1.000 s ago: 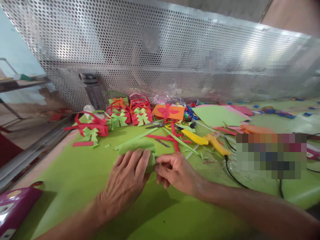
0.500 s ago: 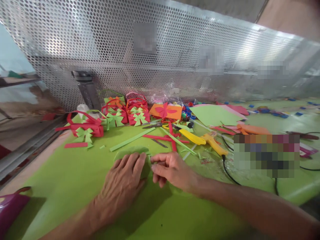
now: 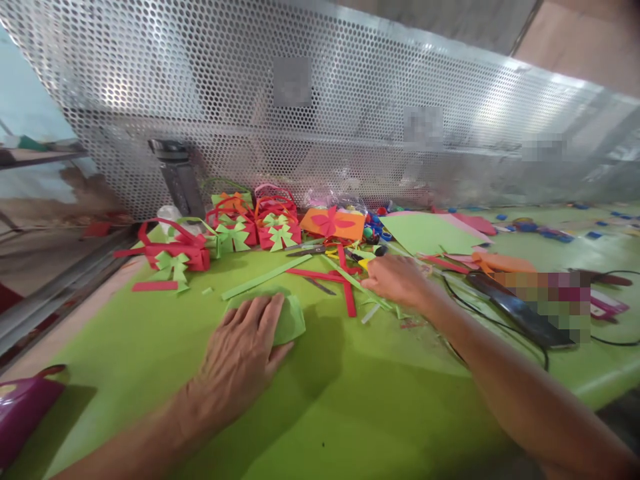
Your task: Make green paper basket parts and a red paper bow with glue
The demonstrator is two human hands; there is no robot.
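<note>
Green worktop (image 3: 390, 400) fills the lower frame. Left of centre, my left hand (image 3: 244, 341) lies flat on green paper (image 3: 291, 321); right of centre, my right hand (image 3: 397, 280) curls over a yellow tool (image 3: 365, 264), grip unclear. Lifting my left palm could let the paper shift.

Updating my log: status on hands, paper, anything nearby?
Left hand flat on green paper piece. Right hand at mostly hidden yellow tool, grip unclear. Red paper strips close by.

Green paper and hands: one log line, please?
left hand: on green paper; right hand: at yellow tool; dark bottle: standing at back
</note>
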